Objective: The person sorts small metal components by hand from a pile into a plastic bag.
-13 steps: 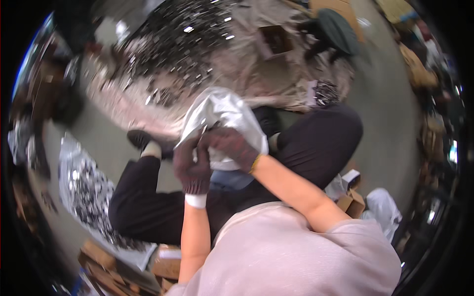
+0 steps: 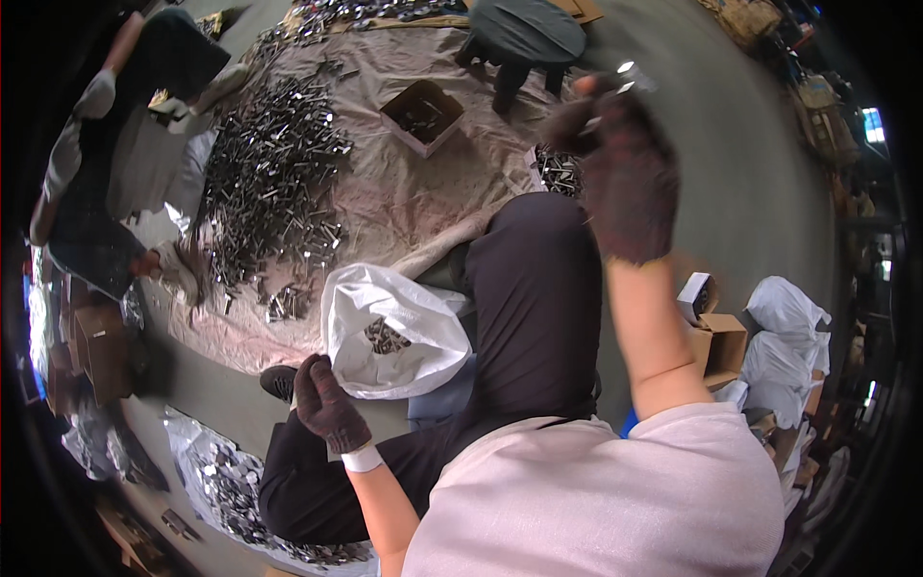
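A white woven sack (image 2: pixel 433 332) stands open between my legs, with small metal parts (image 2: pixel 385 337) showing at its bottom. My left hand (image 2: pixel 329 404), in a dark knit glove, pinches the near left part of the sack's rim. Well away from the sack, my right hand (image 2: pixel 625 173) is raised to the right above my knee, in the same kind of glove. Its fingers are bent and smeared by motion. Bright glints of a small shiny metal piece (image 2: pixel 628 75) show at its fingertips; the exact kind is too blurred to tell.
A heap of metal parts (image 2: pixel 274 163) lies on a cloth sheet (image 2: pixel 385 212), near an open box (image 2: pixel 423 146) and a green stool (image 2: pixel 527 31). Another person (image 2: pixel 91 231) sits at the left. Flat metal pieces (image 2: pixel 231 481) lie on plastic at lower left; white bags (image 2: pixel 784 337) stand right.
My hands have parted: the right has swung up and right, the left has gone down to the sack's rim. The sack's mouth now faces up, and the view has shifted.
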Demonstrator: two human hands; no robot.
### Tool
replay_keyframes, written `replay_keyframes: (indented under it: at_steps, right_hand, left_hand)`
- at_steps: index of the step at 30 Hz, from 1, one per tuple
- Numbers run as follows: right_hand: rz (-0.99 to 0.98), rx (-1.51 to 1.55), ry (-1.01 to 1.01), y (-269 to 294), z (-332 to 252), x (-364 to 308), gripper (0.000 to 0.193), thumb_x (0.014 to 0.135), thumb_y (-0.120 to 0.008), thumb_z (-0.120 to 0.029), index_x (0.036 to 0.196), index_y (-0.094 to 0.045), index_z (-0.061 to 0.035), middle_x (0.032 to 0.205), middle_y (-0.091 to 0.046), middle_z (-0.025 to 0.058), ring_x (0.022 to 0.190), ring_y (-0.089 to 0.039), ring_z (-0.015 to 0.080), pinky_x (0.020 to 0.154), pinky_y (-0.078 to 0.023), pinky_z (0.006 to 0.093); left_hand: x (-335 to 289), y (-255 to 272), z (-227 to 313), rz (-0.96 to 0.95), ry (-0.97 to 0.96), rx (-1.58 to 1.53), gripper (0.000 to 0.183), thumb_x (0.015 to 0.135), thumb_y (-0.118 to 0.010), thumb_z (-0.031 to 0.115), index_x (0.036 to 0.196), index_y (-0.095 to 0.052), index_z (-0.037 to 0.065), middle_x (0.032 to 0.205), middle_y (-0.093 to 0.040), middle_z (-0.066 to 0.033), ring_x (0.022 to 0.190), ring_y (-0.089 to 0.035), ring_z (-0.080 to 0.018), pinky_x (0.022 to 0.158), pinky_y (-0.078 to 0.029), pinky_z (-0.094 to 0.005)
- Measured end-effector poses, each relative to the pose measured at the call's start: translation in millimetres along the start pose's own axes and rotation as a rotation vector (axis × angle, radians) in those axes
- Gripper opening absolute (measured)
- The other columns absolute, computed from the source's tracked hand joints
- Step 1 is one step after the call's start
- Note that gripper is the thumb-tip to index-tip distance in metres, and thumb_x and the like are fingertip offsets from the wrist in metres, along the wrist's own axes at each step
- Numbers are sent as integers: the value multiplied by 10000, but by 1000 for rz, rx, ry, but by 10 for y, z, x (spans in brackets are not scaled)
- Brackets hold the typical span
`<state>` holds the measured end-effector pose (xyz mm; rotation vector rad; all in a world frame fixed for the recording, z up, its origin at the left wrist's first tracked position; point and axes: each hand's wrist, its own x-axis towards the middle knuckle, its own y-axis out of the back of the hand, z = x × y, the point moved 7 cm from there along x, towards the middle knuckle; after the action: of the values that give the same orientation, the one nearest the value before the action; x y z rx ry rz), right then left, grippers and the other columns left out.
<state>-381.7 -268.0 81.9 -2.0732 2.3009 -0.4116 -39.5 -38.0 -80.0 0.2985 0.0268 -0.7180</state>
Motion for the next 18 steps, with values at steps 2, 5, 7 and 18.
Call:
replay_keyframes:
  at_steps: [2, 5, 7, 18]
  right_hand:
    - [174, -157, 5, 763, 167, 447, 286, 930, -667, -237, 1084, -690, 3, 864, -676, 21, 744, -650, 138, 693, -501, 263]
    - [382, -467, -307, 2117, 1225, 702, 229, 879, -707, -271, 802, -722, -56, 736, -653, 27, 670, -611, 94, 630, -468, 259]
    - [365, -613, -690, 2884, 2008, 561, 230, 854, -656, -254, 779, -720, -46, 797, -697, 90, 726, -660, 173, 657, -499, 331]
    - [166, -1352, -497, 3023, 2644, 545, 313, 854, -596, -357, 1103, -710, -204, 1145, -663, 146, 1068, -625, 338, 913, -497, 425]
  left_hand:
    - [103, 89, -187, 2, 15, -1, 206, 971, -580, 142, 1058, -666, -24, 956, -679, -78, 880, -607, -150, 837, -489, -293]
    - [166, 149, -426, 6, 79, -6, 217, 967, -596, 168, 1056, -671, -15, 942, -680, -71, 871, -612, -147, 820, -496, -292]
    - [166, 165, -484, 25, 117, -4, 224, 965, -606, 184, 1057, -674, -8, 932, -680, -64, 864, -615, -145, 810, -499, -291]
    - [135, -69, -557, -41, 221, 11, 237, 959, -628, 218, 1065, -680, 12, 919, -679, -42, 831, -627, -135, 790, -513, -273]
